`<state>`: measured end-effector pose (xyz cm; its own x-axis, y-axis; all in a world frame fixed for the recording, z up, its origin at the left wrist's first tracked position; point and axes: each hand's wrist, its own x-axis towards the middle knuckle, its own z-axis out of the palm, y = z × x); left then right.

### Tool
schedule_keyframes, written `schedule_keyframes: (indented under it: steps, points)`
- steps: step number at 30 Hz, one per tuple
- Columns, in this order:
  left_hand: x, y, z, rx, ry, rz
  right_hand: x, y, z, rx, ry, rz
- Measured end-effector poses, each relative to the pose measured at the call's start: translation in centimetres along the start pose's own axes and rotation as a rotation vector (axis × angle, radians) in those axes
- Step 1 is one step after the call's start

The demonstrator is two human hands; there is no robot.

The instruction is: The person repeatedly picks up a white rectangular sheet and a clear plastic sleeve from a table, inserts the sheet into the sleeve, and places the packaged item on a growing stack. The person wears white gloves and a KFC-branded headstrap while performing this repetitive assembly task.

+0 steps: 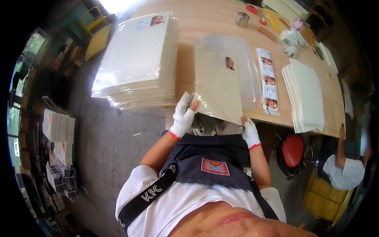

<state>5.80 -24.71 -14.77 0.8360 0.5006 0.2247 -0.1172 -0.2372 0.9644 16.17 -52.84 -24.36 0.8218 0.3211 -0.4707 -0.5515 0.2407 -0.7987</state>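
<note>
Cream sheet point(219, 93) in shiny clear plastic lies on the wooden surface point(205, 14), its near end poking over the edge. The right hand point(250, 132) pinches its near right corner; the left hand point(182, 114) touches the near left corner, but I can't tell if it grips. I think the sheet could bend or slip off if one side gets pulled harder. The clear plastic bags point(249, 73) just beside it might slide too, because plastic is slippery. Counting up: two hands, one cream sheet, one tall stack of wrapped packs point(132, 59) on the left, three photo labels point(269, 93) in a row, one pile of white boards point(308, 94) and one metal tin point(242, 19). I can't count the bags, packs or boards.
</note>
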Motion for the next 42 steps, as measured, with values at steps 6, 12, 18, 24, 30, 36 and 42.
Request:
schedule_keyframes:
  steps: [6, 12, 18, 24, 30, 36, 42]
  points:
    - [1.2, 6.5, -9.2, -0.032, 0.305, 0.519, -0.8, -5.1, 12.7, 0.007, -0.337, -0.059]
    - [9.6, 10.5, -22.8, 0.038, 0.558, 0.271, 1.9, -11.3, 29.4, -0.153, -0.554, -0.324]
    - [10.0, 3.2, -31.1, 0.974, 0.479, -0.164, 2.8, -10.2, 35.1, -0.595, -0.594, -0.165]
    - [7.3, -0.6, -28.3, -0.345, 0.788, 0.305, 1.9, -9.1, 27.3, -0.328, -0.700, -0.282]
    - [-2.0, -13.9, -25.3, -0.409, 0.914, -0.212, -2.0, -9.5, 7.5, -0.357, -0.063, -0.415]
    - [-8.6, -22.8, -16.4, -0.292, 0.566, -0.471, -7.2, -15.4, -11.3, -0.243, 0.898, -0.701]
    - [-4.4, -14.8, -8.1, 0.141, 0.104, -0.190, -6.3, -19.7, -19.9, -0.159, 0.672, -0.229]
